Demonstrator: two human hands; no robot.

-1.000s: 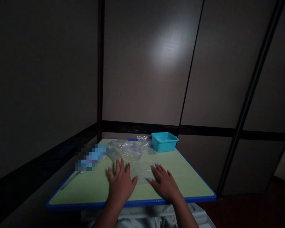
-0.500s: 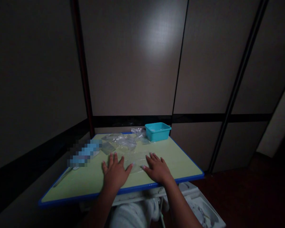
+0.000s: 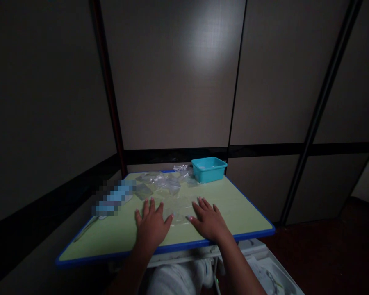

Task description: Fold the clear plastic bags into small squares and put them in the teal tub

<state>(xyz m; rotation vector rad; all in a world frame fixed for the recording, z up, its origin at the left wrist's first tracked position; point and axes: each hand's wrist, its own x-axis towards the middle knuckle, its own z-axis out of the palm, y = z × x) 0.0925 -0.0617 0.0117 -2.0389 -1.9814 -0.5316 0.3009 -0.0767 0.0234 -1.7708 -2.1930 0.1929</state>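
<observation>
A clear plastic bag [image 3: 180,211] lies flat on the pale green tabletop, its edges faint. My left hand [image 3: 152,227] rests palm down at the bag's left side, fingers spread and thumb at its edge. On the opposite side my right hand [image 3: 209,221] also lies flat with fingers apart, its thumb pointing inward to the bag. Neither hand grips anything. Beyond them is a loose heap of crumpled clear plastic bags [image 3: 164,182].
A turquoise plastic basket [image 3: 209,175] stands at the back right of the blue-edged table [image 3: 233,205]. A blurred-out blue item [image 3: 117,198] lies at the left edge. Below the table on the right, an open white drawer [image 3: 273,266] holds things. Wardrobe panels [image 3: 172,82] rise behind.
The view has shifted slightly, so the table sits a bit farther right. My hands stay flat beside the bag, the thumbs slightly farther apart.
</observation>
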